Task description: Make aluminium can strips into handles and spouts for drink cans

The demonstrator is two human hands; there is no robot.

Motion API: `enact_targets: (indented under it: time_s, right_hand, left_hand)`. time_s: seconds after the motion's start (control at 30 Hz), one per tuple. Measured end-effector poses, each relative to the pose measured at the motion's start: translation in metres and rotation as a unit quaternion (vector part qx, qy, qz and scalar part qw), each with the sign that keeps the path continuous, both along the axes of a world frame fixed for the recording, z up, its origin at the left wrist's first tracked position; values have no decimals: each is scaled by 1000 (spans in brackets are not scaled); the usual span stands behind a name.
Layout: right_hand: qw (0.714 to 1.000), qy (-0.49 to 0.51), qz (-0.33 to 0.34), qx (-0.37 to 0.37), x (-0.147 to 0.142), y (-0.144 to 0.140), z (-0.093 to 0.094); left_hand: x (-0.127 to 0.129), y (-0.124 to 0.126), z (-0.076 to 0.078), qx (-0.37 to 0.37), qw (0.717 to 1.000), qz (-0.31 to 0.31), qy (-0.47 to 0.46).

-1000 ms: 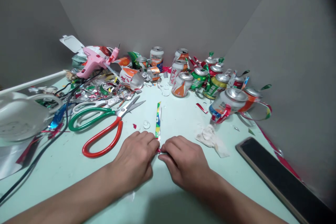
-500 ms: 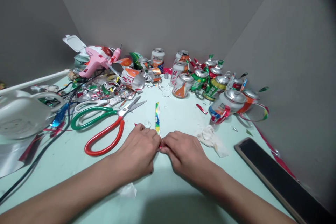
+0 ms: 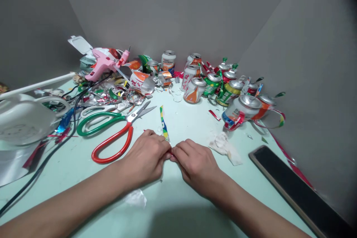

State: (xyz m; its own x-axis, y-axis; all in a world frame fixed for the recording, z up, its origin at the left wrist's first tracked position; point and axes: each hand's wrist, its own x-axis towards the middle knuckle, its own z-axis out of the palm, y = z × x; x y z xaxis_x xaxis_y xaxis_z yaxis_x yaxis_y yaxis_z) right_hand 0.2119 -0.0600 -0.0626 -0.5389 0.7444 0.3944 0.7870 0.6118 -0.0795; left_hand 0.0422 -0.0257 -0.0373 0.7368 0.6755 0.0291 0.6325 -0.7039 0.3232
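On the pale green counter (image 3: 178,200), set into a corner between grey walls, a white rounded appliance (image 3: 23,119) takes up the far left edge, and a long dark flat slab (image 3: 295,189) lies at an angle along the right. A cluster of drink cans (image 3: 223,89), some cut and trailing curled strips, stands at the back right, the nearest one (image 3: 241,109) tipped on its side. A heap of cut metal scraps (image 3: 119,93) sits at the back left with a pink glue gun (image 3: 102,65) resting on top. Large scissors with one green and one red handle (image 3: 111,132) lie shut left of centre, blades pointing right. A crumpled white scrap (image 3: 224,147) lies just right of the hands. The left hand (image 3: 146,158) and right hand (image 3: 195,163) meet at the counter's middle, both curled tight, fingertips pinching the near end of a narrow coloured strip (image 3: 164,124). The strip sticks up and away from the hands, tilted slightly left, its green, yellow and blue print showing. Black cables (image 3: 50,148) run across the left side.
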Motion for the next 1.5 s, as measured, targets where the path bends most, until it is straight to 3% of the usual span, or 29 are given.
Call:
enact_targets:
  time_s: [0.17, 0.47, 0.67, 0.8, 0.9, 1.0, 1.13, 1.2, 1.3, 1.5]
  right_hand:
    - [1000, -1, -7, 15, 0, 0, -1]
    - [1000, 29, 5, -6, -1, 8, 0]
    - [998, 51, -17, -31, 0, 5, 0]
    - [992, 117, -34, -38, -1, 5, -3]
    - [989, 142, -5, -37, 1, 4, -4]
    - [984, 175, 18, 4, 9, 6, -8]
    - [984, 168, 47, 38, 12, 12, -16]
    - [985, 167, 44, 29, 7, 11, -17]
    - [989, 147, 27, -6, 2, 12, -20]
    - [982, 176, -2, -68, 1, 11, -14]
  left_hand:
    - [-5, -5, -6, 52, 997, -5, -48]
    - [4, -10, -15, 244, 969, -36, -6]
    - [9, -15, -13, 287, 955, -32, 70]
    - [6, -16, -14, 275, 959, -37, 55]
    - [9, -19, -13, 252, 965, -12, 73]
    - [21, -19, -18, 222, 968, -24, 114]
    - [22, -11, -27, 251, 959, -36, 124]
    - [16, -10, -28, 301, 949, 4, 89]
    - [7, -10, -29, 338, 941, 16, -7]
    - [4, -20, -24, 226, 963, 101, -105]
